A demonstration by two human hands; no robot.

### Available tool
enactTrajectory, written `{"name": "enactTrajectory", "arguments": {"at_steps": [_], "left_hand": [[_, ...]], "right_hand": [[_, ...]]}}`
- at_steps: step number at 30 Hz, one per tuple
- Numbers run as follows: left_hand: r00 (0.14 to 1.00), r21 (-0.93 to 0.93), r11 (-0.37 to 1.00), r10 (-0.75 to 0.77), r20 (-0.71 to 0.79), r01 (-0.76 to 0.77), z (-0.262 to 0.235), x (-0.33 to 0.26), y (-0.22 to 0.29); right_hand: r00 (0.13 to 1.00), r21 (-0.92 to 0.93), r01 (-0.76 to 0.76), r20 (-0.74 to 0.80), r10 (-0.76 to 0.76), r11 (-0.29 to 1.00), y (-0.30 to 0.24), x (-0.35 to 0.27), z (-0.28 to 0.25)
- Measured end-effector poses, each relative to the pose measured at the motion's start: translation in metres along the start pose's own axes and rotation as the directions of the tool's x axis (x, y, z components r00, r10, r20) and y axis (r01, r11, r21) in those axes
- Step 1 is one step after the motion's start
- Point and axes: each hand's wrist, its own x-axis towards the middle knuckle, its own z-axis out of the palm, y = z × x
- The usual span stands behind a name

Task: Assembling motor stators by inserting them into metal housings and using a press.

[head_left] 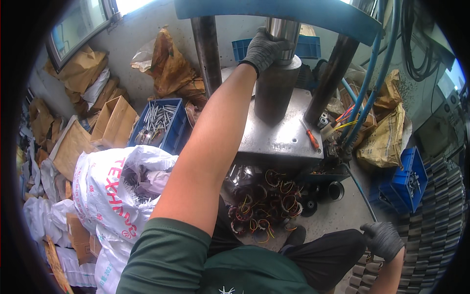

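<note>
My left hand (263,51), in a grey glove, reaches far forward with its fingers curled against the side of a shiny metal cylinder (285,34). That cylinder stands on a darker, thick steel block (276,93) on the press's metal bed (274,138). At the lower right, my right hand (384,240), gloved the same way, is closed at the end of a thin lever (361,192) that slants up toward the press; the palm side is hidden. A screwdriver with an orange handle (312,139) lies on the bed, right of the block.
Dark press columns (206,56) flank the block under a blue crossbeam (279,11). Wire-wound rings (264,201) lie on the floor below. A blue bin of metal pins (180,128) and a white woven sack (100,188) stand left. Stacked metal parts (433,210) fill the right.
</note>
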Motion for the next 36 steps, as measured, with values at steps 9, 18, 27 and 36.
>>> {"name": "enactTrajectory", "arguments": {"at_steps": [9,18,27,36], "left_hand": [[1.000,0.002,1.000,-0.009,-0.004,0.009,0.000,-0.002,0.003],[1.000,0.071,0.997,-0.020,-0.002,0.020,-0.004,-0.008,0.012],[0.998,-0.057,0.998,0.019,0.057,-0.015,-0.004,-0.006,0.009],[0.998,-0.075,0.995,0.065,0.007,-0.064,-0.002,-0.003,0.003]], "right_hand": [[0.997,0.023,-0.071,0.036,0.070,0.997,0.002,0.002,-0.004],[0.999,-0.039,-0.039,0.004,0.039,0.998,0.008,0.003,0.003],[0.166,-0.170,0.035,-0.971,-0.174,0.985,0.051,0.081,-0.089],[0.190,-0.199,0.031,-0.961,-0.201,0.980,0.085,0.159,-0.168]]}}
